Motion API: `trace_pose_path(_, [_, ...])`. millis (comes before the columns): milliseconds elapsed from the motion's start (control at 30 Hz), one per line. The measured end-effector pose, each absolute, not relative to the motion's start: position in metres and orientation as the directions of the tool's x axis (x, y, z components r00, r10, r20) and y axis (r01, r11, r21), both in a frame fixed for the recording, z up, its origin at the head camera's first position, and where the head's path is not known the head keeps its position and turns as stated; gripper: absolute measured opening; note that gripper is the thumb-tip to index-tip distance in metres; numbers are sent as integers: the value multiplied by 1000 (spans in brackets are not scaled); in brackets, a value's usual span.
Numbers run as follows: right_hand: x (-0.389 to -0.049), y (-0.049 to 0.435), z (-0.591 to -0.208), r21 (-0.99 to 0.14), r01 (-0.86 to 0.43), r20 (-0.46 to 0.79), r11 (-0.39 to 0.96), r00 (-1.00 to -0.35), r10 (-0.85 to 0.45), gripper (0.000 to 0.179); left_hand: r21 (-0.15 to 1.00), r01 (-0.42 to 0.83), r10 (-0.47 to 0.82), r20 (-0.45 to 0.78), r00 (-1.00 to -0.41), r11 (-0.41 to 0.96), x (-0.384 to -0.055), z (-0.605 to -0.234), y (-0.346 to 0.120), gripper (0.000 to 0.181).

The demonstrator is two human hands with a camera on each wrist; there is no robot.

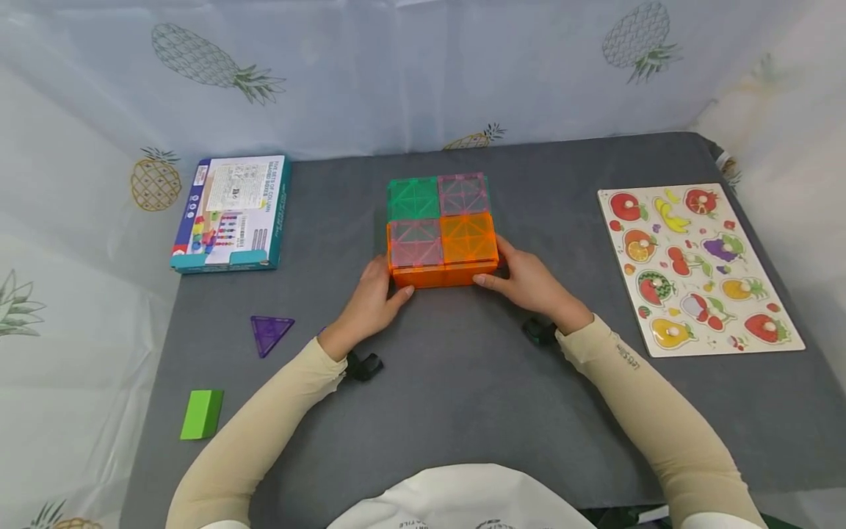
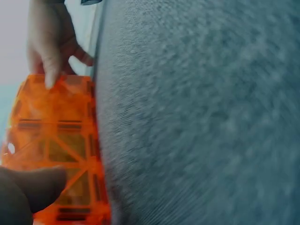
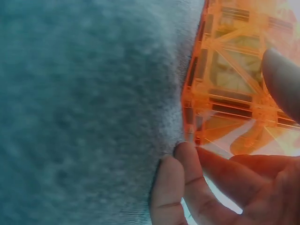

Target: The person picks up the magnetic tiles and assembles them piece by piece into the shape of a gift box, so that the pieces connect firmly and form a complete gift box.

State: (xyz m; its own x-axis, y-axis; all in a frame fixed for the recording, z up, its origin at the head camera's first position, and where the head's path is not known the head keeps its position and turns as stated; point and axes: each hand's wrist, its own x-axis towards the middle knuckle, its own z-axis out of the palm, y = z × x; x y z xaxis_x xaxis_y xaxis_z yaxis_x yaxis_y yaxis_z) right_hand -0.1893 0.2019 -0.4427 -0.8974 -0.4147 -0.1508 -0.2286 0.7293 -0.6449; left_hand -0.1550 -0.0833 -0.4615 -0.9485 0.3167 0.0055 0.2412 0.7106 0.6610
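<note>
A low box built of translucent magnetic tiles (image 1: 441, 222) sits at the middle of the table in the head view. Its top shows one green, one orange and two pinkish squares, and its front wall is orange. My left hand (image 1: 370, 303) holds the near left corner, thumb on the front wall (image 2: 70, 145). At the near right corner my right hand (image 1: 529, 278) grips the box, its thumb also on the front. In the right wrist view, the fingers (image 3: 225, 183) of that hand curve around the orange side (image 3: 234, 70). What lies inside the box is unclear.
A purple triangle tile (image 1: 270, 334) and a green block (image 1: 201, 414) lie left of my left arm. A boxed bead set (image 1: 231, 213) stands at the back left. To the right lies a fruit puzzle board (image 1: 700, 272), on the grey tablecloth (image 1: 449, 411).
</note>
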Motion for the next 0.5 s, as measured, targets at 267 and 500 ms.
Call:
trace_pose_path(267, [-166,201,-442,-597,-175,-158,783,-931,-329,86,411,65,120,-108,-987,909,-128,-428,-142,63])
trace_pose_path(500, [-125,183,-433,-410,-252,-174,877,-922,-346,41,207,-158,-75,-361,-930,965,-95,-420,-213,87])
